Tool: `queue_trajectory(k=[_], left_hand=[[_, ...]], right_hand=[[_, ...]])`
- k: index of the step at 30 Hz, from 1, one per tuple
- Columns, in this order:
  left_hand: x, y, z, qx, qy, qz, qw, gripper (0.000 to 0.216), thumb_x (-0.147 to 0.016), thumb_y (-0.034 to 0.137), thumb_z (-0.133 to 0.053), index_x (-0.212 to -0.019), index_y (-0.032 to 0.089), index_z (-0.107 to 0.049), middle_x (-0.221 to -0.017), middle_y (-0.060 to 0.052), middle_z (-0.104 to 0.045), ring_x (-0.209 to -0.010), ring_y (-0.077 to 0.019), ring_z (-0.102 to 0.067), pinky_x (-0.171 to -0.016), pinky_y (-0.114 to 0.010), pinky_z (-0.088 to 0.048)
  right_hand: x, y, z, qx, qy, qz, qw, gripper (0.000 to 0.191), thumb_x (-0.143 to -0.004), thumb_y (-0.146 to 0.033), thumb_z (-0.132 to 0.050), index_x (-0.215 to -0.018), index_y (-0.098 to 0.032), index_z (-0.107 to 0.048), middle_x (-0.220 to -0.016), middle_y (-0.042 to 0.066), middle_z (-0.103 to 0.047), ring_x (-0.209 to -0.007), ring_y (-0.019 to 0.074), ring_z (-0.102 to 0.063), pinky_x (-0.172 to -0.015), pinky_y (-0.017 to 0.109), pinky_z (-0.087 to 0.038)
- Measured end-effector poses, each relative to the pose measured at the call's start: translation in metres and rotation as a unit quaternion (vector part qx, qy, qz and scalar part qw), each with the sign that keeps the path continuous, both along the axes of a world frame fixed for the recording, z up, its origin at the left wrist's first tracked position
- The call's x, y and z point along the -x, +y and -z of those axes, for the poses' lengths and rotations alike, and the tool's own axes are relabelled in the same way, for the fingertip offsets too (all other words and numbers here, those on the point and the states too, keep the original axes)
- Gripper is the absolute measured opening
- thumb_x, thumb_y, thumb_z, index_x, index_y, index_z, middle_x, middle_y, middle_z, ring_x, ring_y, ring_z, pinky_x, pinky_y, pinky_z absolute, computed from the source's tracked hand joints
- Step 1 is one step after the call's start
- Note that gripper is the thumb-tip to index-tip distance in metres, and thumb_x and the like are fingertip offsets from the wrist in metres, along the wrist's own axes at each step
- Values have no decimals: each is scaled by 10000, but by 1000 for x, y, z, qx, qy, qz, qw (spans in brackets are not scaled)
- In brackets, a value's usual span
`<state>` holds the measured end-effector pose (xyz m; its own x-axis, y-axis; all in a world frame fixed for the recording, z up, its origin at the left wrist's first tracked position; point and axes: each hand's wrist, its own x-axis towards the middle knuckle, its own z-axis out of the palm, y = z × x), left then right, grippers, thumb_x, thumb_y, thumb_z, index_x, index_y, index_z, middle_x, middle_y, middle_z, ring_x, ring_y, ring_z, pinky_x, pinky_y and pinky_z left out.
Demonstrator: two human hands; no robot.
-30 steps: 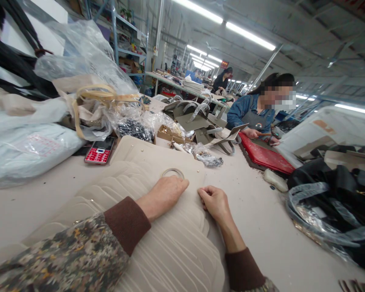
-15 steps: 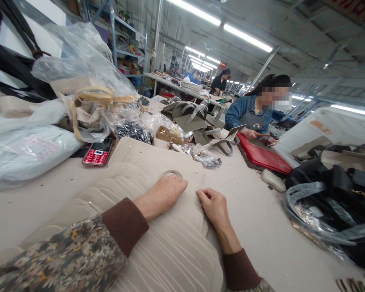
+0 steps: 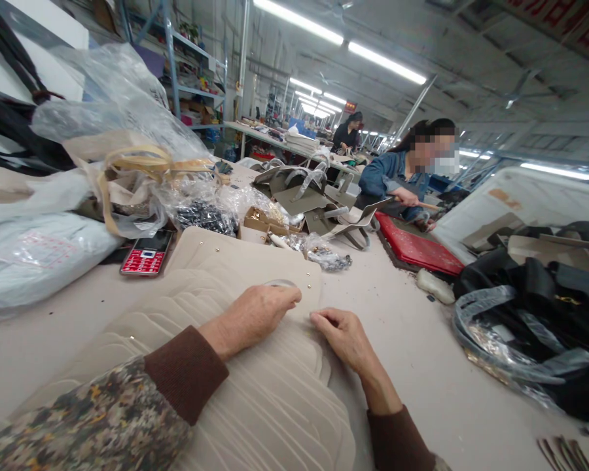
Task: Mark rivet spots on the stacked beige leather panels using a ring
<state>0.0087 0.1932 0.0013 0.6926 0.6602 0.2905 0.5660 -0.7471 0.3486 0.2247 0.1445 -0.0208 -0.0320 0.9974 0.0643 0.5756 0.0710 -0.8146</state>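
Observation:
My left hand [image 3: 258, 315] is closed above a fanned stack of beige panels [image 3: 275, 405]. A thin, greyish ring-shaped thing [image 3: 281, 283] sticks out behind its knuckles and seems to be held in it; most of it is hidden. To the right, my right hand [image 3: 346, 337] has thumb and forefinger pinched together over the stack's right edge. Whatever is in that pinch is too small to make out. On the topmost panel [image 3: 245, 255], two small gold studs [image 3: 309, 280] show near the right edge and two more [image 3: 209, 246] near the upper left corner.
A red keypad phone [image 3: 146, 254] lies left of the stack. Behind are bags of small metal parts [image 3: 206, 216], an open box [image 3: 258, 219] and grey-green bag pieces [image 3: 299, 196]. Black bags [image 3: 535, 294] lie right. A co-worker [image 3: 397, 173] holds a wooden handle beside a red pad [image 3: 417, 245].
The view has shifted slightly. A second gold stud now shows below the first at the panel's right edge. The ring-shaped thing has turned and shows as a thinner arc.

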Motion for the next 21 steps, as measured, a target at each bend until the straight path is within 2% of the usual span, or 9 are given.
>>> queue_trajectory(k=[3,6,9,14,18,21], left_hand=[[-1,-3,1,13,-28,4,1000,141,-975,221,-439,-1064,217,-548,-868,-8,-673,-803,-178,-651,-694,-254,-445],[-3,-4,7,7,-46,16,999,323,-974,232,-461,-1297,228,-450,-975,-34,-706,-885,-195,-682,-740,-266,-484],[-6,-7,11,-3,-36,18,999,436,-967,224,-486,-1387,213,-371,-1027,-65,-718,-905,-216,-698,-744,-287,-506],[-6,-12,5,3,-18,18,1000,348,-970,211,-479,-1314,183,-432,-1003,-76,-719,-878,-223,-698,-714,-289,-496],[-5,-11,-1,38,-6,1,999,121,-978,227,-460,-1067,205,-539,-900,-26,-693,-814,-208,-676,-663,-272,-458],[-6,-11,-3,42,-5,-18,999,84,-965,209,-469,-923,202,-542,-822,-13,-667,-767,-196,-650,-635,-264,-425]], right_hand=[[7,2,0,-91,86,28,992,236,-835,-311,-641,-985,-164,-747,-773,28,-718,-657,158,-627,-602,260,-499],[16,0,-3,-188,60,-12,980,194,-853,-226,-629,-1014,-182,-727,-909,60,-737,-774,167,-669,-701,279,-539],[26,-2,-7,-267,5,-51,962,165,-875,-154,-586,-981,-184,-708,-924,67,-728,-797,157,-663,-718,269,-536],[34,-3,-5,-316,-63,-55,945,173,-864,-87,-525,-839,-178,-670,-763,39,-691,-675,140,-623,-661,258,-508],[38,-4,0,-346,-114,-20,931,186,-818,-76,-508,-807,-173,-667,-676,19,-656,-587,129,-589,-582,241,-470],[43,-5,-1,-306,-87,25,948,168,-786,-117,-533,-764,-178,-687,-644,12,-656,-566,129,-592,-576,243,-473]])
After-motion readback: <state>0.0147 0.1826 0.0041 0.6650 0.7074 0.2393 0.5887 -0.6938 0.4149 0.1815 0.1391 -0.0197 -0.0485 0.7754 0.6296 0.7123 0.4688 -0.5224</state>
